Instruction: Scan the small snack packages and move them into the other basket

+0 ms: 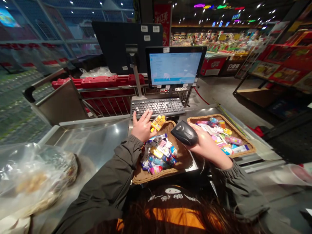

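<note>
My left hand [142, 127] reaches over the front of a black keyboard [158, 106], its fingers stretched onto the keys. Between its thumb and forefinger sits a small yellow item in clear packaging [159, 122], whose exact kind I cannot make out. My right hand [203, 141] is wrapped round a black handheld barcode scanner [185, 133], its head pointing left above the gap between two baskets. Below my left hand, a wicker basket [181, 156] holds several small packaged sweets and toys. To the right, a second wicker basket [246, 138] holds more such small items.
A lit monitor [174, 68] stands behind the keyboard, beside the dark back of another screen [117, 45]. Clear plastic bags [36, 175] lie on the steel counter [104, 136] at left. A cart with red contents [107, 86] stands beyond. A cup [296, 174] is at right.
</note>
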Demonstrator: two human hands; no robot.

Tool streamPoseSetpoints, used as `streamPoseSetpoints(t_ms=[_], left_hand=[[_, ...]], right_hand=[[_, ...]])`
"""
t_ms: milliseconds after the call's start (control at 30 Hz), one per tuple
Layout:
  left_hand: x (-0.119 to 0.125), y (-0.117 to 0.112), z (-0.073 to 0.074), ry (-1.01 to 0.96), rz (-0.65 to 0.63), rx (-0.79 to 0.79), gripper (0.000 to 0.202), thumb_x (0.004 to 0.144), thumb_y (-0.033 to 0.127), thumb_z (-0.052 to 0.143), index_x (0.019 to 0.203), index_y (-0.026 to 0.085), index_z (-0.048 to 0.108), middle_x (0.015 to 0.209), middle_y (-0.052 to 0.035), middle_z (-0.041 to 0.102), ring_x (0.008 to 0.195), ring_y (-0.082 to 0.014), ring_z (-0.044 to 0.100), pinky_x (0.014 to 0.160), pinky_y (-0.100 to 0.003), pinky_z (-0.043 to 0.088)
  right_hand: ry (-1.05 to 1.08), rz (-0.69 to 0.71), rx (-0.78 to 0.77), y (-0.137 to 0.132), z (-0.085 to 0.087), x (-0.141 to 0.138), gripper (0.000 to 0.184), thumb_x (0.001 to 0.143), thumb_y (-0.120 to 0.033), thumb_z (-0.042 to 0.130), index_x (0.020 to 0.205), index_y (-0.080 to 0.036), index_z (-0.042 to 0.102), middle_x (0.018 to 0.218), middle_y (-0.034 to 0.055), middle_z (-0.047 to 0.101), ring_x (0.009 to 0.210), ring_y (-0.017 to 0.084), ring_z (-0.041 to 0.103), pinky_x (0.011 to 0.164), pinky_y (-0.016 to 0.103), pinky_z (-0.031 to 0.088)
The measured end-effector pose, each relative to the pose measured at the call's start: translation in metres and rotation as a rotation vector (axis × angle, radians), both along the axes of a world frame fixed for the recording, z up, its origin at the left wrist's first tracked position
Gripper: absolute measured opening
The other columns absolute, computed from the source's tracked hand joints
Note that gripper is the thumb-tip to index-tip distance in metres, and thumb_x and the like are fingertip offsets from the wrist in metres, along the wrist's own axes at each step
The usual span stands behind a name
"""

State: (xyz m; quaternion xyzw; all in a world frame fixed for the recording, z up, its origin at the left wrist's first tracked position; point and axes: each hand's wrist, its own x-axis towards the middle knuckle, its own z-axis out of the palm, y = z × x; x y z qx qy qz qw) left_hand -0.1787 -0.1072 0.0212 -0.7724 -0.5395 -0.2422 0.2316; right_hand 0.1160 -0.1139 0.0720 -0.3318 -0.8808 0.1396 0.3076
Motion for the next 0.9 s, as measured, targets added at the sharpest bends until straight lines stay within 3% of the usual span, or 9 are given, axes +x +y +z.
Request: streamPoseSetpoints(t_ms=[300,433,533,600,700,900], left_hand=[[0.011,0.006,-0.056,0.114,-0.018,-0.444,0.025,0.076,0.037,0.062,0.082,0.018,0.078,0.143,-0.0142,0.056,0.136,-0.0352,0.047,0.12,-0.067,0.005],[0.018,0.014,-0.08,0.138,0.065,-0.607,0.03,0.081,0.042,0.06,0.087,0.019,0.078,0.142,-0.0129,0.058,0.136,-0.0341,0.047,0.12,-0.066,0.01],[0.022,0.019,-0.087,0.156,0.136,-0.661,0.028,0.088,0.038,0.056,0.091,0.019,0.076,0.148,-0.0127,0.051,0.138,-0.0322,0.045,0.118,-0.067,0.015],[0.024,0.021,-0.083,0.169,0.144,-0.655,0.026,0.091,0.033,0.054,0.097,0.018,0.074,0.152,-0.0156,0.046,0.14,-0.0317,0.043,0.116,-0.069,0.016],[0.034,0.024,-0.063,0.177,0.093,-0.622,0.027,0.093,0.031,0.052,0.104,0.015,0.071,0.153,-0.0201,0.043,0.143,-0.0325,0.039,0.114,-0.071,0.017],[0.088,0.03,-0.011,0.14,-0.218,-0.56,0.035,0.093,0.042,0.056,0.117,0.018,0.066,0.154,-0.0179,0.042,0.143,-0.0329,0.039,0.115,-0.068,0.023]], right_hand=[[0.013,-0.109,-0.039,0.011,-0.012,0.028,0.053,0.074,-0.032,0.069,0.123,-0.017,0.058,0.119,0.0165,0.068,0.112,0.036,0.064,0.097,0.054,0.051],[0.017,-0.128,-0.053,0.013,-0.015,0.039,0.049,0.075,-0.028,0.067,0.123,-0.018,0.06,0.123,0.0154,0.067,0.117,0.036,0.062,0.102,0.054,0.048],[0.034,-0.15,-0.051,0.014,-0.015,0.05,0.054,0.074,-0.027,0.067,0.127,-0.018,0.058,0.127,0.0151,0.066,0.121,0.035,0.061,0.104,0.053,0.048],[0.041,-0.186,-0.041,0.015,-0.014,0.061,0.056,0.074,-0.029,0.069,0.128,-0.017,0.058,0.129,0.0155,0.065,0.12,0.036,0.061,0.103,0.054,0.048],[0.06,-0.278,-0.04,0.016,-0.014,0.084,0.058,0.074,-0.034,0.071,0.128,-0.018,0.059,0.129,0.0156,0.066,0.12,0.036,0.061,0.102,0.055,0.049],[0.131,-0.5,0.037,0.014,-0.006,0.14,0.056,0.075,-0.041,0.073,0.125,-0.017,0.063,0.13,0.0156,0.066,0.122,0.035,0.061,0.105,0.052,0.049]])
